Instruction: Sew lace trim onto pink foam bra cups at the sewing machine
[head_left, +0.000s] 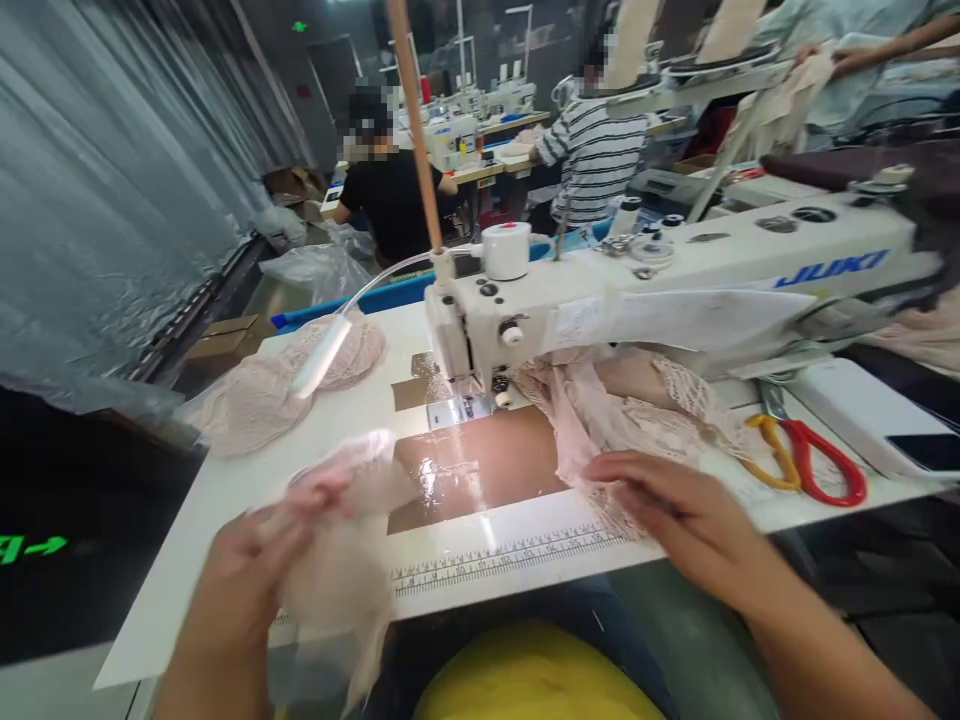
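Observation:
A sheer pale pink piece of fabric point(337, 580) hangs from my left hand point(262, 550), whose fingers are closed on it left of the needle area; motion blurs it. My right hand point(675, 510) reaches to a heap of pink lace fabric point(630, 400) right of the needle, its thumb and fingers at the near edge of the cloth. Whether those fingers grip the lace I cannot make out. Between the hands lies a shiny brown patch point(487, 465) on the table of a white sewing machine point(675, 260). The needle plate beneath the presser foot point(469, 405) shows no cloth.
Stacked pink lace cups point(330, 360) sit at the table's left. Red-and-yellow-handled scissors point(814, 460) lie at the right beside a white box-shaped object point(877, 415). A ruler strip point(517, 555) runs along the front edge. A lit lamp point(322, 355) bends over the left side. Other people work behind.

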